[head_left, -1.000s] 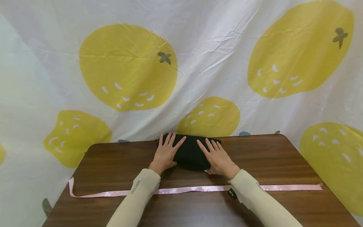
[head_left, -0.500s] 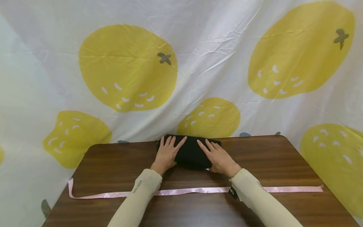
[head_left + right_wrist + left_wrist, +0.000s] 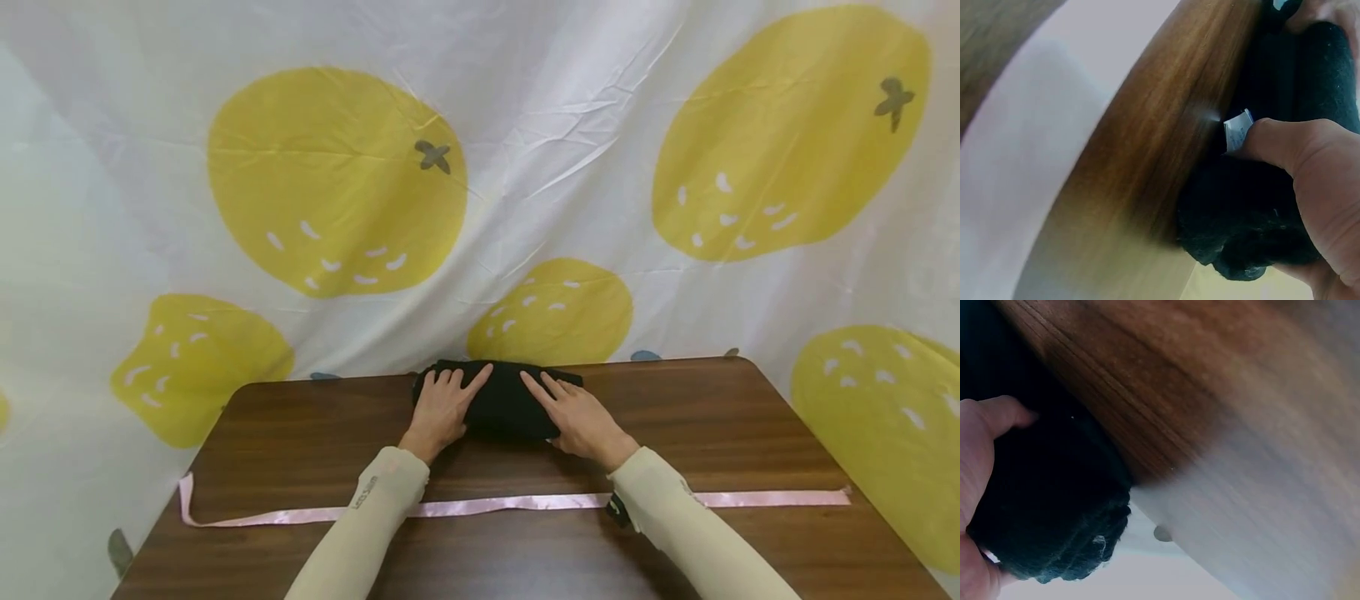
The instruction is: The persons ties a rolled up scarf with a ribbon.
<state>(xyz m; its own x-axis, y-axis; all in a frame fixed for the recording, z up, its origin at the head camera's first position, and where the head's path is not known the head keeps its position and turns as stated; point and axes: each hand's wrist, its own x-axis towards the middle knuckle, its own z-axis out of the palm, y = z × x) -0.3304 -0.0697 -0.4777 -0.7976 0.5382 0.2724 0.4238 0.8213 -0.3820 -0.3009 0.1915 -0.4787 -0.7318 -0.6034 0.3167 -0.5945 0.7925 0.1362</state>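
A pink ribbon (image 3: 487,503) runs left to right across the near part of the brown counter (image 3: 285,425), passing under both sleeves. The left hand (image 3: 442,406), fingers spread flat, presses the left end of a rolled black cloth (image 3: 510,400); the right hand (image 3: 577,414), likewise flat, presses the right end. The roll lies at the counter's far edge, against the fruit-print curtain (image 3: 525,208); bare wood lies on both sides.
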